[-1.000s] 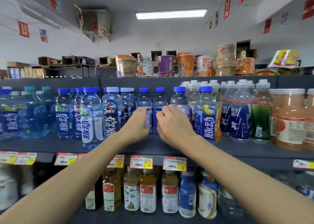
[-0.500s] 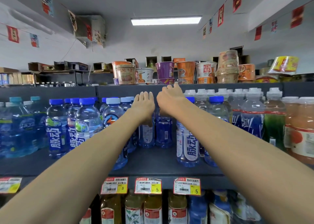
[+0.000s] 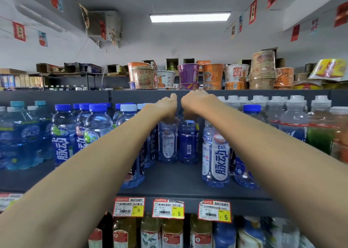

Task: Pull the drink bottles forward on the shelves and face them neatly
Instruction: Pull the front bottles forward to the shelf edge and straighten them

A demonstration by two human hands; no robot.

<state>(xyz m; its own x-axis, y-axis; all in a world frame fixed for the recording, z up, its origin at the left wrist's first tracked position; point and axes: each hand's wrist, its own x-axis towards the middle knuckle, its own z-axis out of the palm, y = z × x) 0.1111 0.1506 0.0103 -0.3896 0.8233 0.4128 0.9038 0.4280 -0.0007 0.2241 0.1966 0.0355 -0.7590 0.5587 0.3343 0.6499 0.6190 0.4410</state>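
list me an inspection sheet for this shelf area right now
surface: dark shelf, bare strip at the front in the middle
job's things: two bottles set back, left rear bottle and right rear bottle; white-label bottle near the front edge; blue-capped bottles at left
clutter: price tags on the shelf lip; noodle cups on top
grippers: left hand grips the left rear bottle's top; right hand grips the right rear bottle's top
cables: nothing seen at the shelf
surroundings: ceiling light, hanging flags, lower-shelf bottles
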